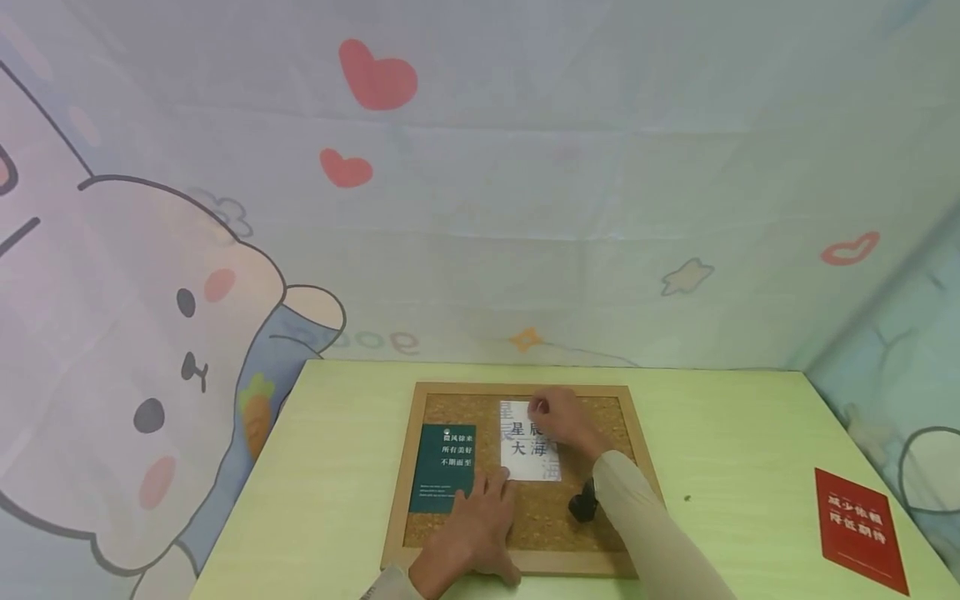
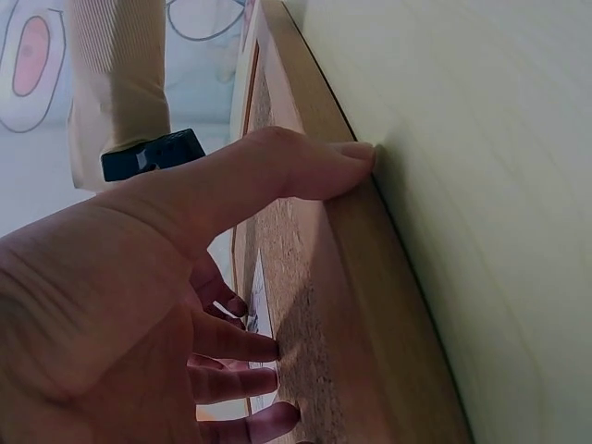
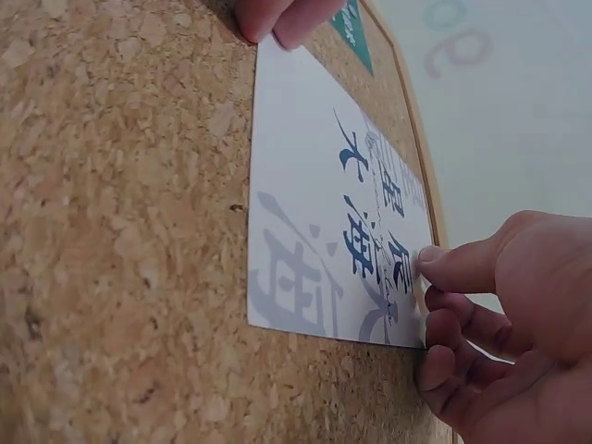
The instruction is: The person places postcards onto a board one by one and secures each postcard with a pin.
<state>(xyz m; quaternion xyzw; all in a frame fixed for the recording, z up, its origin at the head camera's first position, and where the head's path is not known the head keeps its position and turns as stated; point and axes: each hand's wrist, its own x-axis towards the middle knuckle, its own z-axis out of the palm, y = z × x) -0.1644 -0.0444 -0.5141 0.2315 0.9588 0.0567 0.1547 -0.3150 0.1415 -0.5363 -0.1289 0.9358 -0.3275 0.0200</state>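
Note:
A white card (image 1: 517, 462) with dark characters lies on a framed cork board (image 1: 547, 521). My right hand (image 1: 566, 421) is at the card's upper right, its thumb (image 3: 439, 266) and curled fingers pinching the edge; whether a small pin is between them is hidden. My left hand (image 1: 480, 521) is spread over the lower part of the board. Its fingertips touch the card's lower left corner, and its thumb (image 2: 347, 166) rests on the wooden frame (image 2: 370, 268). To the left, a dark green card (image 1: 435, 483) lies on the cork with a small light pin (image 1: 447, 432) near its top.
A red card (image 1: 861, 531) lies on the pale table (image 1: 727, 450) at the right. Near it is a small dark speck (image 1: 687, 498). A black wrist camera (image 1: 582, 502) hangs by the right sleeve. Behind the table hangs a printed cloth (image 1: 510, 242).

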